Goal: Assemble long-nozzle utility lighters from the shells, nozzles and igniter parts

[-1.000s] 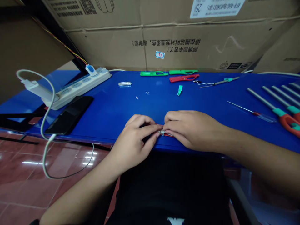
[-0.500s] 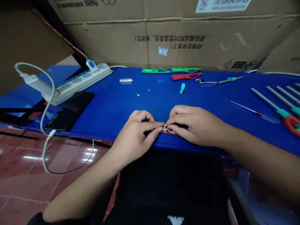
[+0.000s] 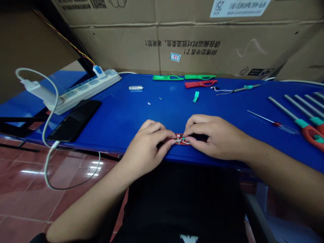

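On the table's front part lies a red lighter casing half (image 3: 187, 143), its open side up, with small parts and a looped white wire (image 3: 185, 142) inside. My left hand (image 3: 154, 143) grips its left end between thumb and index finger. Over the right part, my right hand (image 3: 211, 136) has thumb and fingertips closed together inside the casing. A dark and greenish bit shows at those fingertips; what they pinch is too small to make out. Both hands cover much of the casing.
Behind are green casing halves (image 3: 168, 78), a red casing half (image 3: 200, 84), a teal trigger piece (image 3: 196, 97), a clear tube (image 3: 136, 88) and a metal rod with wires (image 3: 246, 88). Right lie a screwdriver (image 3: 275, 124) and several lighters (image 3: 301, 122). Left: phone (image 3: 74, 120), power strip (image 3: 87, 88).
My right fingertips have shifted slightly right, away from my left fingertips. More of the casing's inside shows between them. My left hand still grips the left end.
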Tool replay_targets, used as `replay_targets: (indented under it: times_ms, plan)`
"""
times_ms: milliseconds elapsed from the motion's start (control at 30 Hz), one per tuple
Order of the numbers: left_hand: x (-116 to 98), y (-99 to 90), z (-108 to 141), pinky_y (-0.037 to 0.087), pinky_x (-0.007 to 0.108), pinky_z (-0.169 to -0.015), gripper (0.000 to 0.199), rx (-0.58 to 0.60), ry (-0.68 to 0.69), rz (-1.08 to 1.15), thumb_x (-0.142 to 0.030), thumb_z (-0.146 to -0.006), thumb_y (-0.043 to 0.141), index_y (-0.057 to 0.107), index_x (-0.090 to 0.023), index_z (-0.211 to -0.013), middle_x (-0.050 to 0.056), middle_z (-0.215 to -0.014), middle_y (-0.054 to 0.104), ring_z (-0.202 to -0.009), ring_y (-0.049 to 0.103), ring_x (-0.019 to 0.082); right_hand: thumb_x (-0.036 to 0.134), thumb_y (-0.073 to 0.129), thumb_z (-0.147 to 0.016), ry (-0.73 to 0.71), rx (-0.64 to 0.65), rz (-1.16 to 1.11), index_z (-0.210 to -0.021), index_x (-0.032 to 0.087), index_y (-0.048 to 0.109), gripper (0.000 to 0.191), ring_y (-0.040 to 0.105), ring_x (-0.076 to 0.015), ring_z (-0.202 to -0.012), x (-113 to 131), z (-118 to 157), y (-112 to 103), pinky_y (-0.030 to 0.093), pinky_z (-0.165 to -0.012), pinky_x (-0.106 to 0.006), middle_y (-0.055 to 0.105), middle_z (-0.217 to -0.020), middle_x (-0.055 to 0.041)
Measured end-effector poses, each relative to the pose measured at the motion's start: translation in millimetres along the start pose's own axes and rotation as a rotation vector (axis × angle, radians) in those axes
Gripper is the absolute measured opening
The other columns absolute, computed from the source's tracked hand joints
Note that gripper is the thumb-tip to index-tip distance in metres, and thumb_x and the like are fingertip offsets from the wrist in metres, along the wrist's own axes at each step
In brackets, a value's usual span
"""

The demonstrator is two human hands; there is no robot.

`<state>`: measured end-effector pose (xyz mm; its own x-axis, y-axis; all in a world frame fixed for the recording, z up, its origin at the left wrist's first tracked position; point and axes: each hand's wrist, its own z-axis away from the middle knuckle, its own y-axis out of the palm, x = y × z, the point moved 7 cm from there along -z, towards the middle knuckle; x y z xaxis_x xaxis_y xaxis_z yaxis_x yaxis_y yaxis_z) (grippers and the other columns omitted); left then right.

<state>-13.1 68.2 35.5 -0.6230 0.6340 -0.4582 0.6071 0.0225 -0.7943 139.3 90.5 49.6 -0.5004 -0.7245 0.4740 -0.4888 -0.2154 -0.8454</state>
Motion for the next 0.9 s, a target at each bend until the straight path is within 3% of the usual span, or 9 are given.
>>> replay_targets:
  times_ms: [167,267,367,433,733,900]
  plan:
    - [2,1.2,-2,0.045,0.035,-0.087,0.013,0.022,-0.018,0.023,-0.026,-0.097,0.061,0.071,-0.022,-0.103,0.003,-0.097,0.068,-0.094,0.054,0.019,0.022,0.057,-0.092,-0.008,0.065,0.065,-0.101,0.018,0.073,0.019,0.065,-0.0174,-0.09,6,-6,3,0.049,-0.079,-0.03,0.067,-0.103,-0.0057]
    - [2,1.1,-2,0.045,0.036,-0.086,0.012,0.029,-0.017,0.027,-0.026,-0.097,0.061,0.071,-0.023,-0.103,0.003,-0.097,0.067,-0.093,0.054,0.019,0.02,0.057,-0.091,-0.037,0.209,0.236,-0.095,0.017,0.073,0.017,0.063,-0.0194,-0.084,12,-16,8,0.047,-0.071,-0.032,0.066,-0.097,-0.0061]
    - [2,0.4,-1,0.045,0.035,-0.085,0.012,0.032,-0.018,0.022,-0.027,-0.096,0.062,0.071,-0.023,-0.102,0.003,-0.095,0.067,-0.093,0.054,0.019,0.017,0.055,-0.091,-0.162,0.385,0.426,-0.092,0.014,0.07,0.015,0.06,-0.0206,-0.077,20,-24,16,0.042,-0.065,-0.033,0.064,-0.091,-0.0075]
    - [2,0.2,-2,0.045,0.035,-0.085,0.013,0.034,-0.015,0.02,-0.027,-0.096,0.061,0.072,-0.022,-0.102,0.003,-0.094,0.066,-0.092,0.054,0.019,0.015,0.055,-0.091,-0.225,0.429,0.485,-0.095,0.013,0.067,0.013,0.057,-0.0202,-0.076,21,-26,17,0.039,-0.064,-0.032,0.062,-0.091,-0.0079]
    - [3,2.0,-1,0.045,0.034,-0.085,0.013,0.021,-0.015,0.026,-0.026,-0.096,0.062,0.072,-0.022,-0.103,0.003,-0.094,0.064,-0.091,0.052,0.018,0.01,0.053,-0.087,-0.286,0.369,0.519,-0.096,0.013,0.062,0.013,0.051,-0.0208,-0.077,16,-21,22,0.037,-0.066,-0.034,0.059,-0.092,-0.0086]
    - [5,0.1,-2,0.045,0.035,-0.085,0.014,-0.009,-0.04,0.044,-0.026,-0.094,0.065,0.075,-0.024,-0.104,0.003,-0.093,0.063,-0.092,0.053,0.019,0.017,0.05,-0.093,-0.115,0.255,0.302,-0.095,0.016,0.064,0.015,0.054,-0.0186,-0.078,8,-22,13,0.039,-0.069,-0.032,0.061,-0.096,-0.0074]
